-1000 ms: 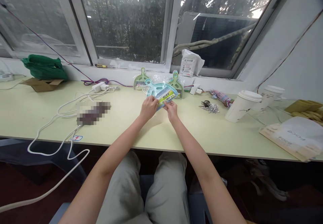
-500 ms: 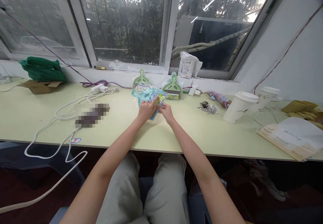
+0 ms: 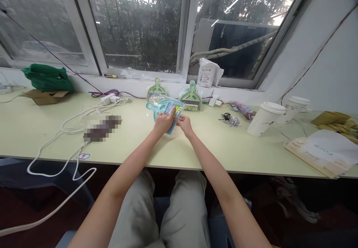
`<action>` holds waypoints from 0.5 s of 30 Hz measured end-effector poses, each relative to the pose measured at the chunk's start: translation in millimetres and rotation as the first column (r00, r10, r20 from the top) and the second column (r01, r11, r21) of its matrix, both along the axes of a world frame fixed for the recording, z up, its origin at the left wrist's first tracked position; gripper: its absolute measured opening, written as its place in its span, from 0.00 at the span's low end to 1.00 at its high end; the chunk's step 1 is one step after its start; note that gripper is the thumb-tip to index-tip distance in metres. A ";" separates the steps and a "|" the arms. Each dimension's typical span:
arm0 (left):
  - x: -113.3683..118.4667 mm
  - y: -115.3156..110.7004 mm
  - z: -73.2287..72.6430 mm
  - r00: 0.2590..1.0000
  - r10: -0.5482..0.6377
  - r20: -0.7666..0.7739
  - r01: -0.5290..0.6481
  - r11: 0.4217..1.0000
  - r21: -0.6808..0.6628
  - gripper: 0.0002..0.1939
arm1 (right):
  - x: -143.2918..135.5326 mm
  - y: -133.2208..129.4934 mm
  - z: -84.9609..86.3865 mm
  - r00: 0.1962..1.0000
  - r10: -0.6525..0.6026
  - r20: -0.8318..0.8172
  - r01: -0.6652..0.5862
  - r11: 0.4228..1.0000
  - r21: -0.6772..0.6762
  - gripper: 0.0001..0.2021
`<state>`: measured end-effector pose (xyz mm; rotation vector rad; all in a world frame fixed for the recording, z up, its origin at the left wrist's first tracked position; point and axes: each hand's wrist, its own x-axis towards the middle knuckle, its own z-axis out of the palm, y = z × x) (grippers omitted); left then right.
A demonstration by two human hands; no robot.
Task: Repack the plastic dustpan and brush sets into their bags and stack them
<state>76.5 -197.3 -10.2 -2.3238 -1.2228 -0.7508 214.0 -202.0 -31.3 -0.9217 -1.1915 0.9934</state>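
A blue mini dustpan and brush set in clear plastic, with a yellow-green label, is held tilted just above the table in front of me. My left hand grips its near side, thumb lying over the label. On the right edge, the fingers of my right hand pinch the set. Behind it, a green dustpan set leans against the wall under the window. Several more wrapped green dustpan sets lean there, a little to the right.
White cables and a pixelated dark object lie left on the table. A green bag sits on a cardboard box. To the right are keys, paper cups and a paper bag.
My left fingers have shifted on the blue set: the outstretched finger over the label has drawn back, and the thumb now lies there. The set has barely moved.
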 end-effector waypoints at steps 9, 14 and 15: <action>6.8 -2.2 -3.4 0.996 0.092 0.003 -0.092 0.993 -0.075 0.29 | 1.8 4.3 -4.7 0.999 -0.003 0.035 0.004 1.000 -0.002 0.19; 7.0 0.4 -6.5 0.992 0.093 0.083 -0.085 0.992 -0.098 0.29 | 1.0 2.8 -3.9 0.999 -0.003 0.043 0.003 1.000 -0.016 0.18; 6.9 1.6 -7.7 0.990 0.092 0.107 -0.081 0.991 -0.103 0.29 | 0.9 2.8 -4.0 0.999 -0.010 0.046 0.011 1.000 -0.018 0.18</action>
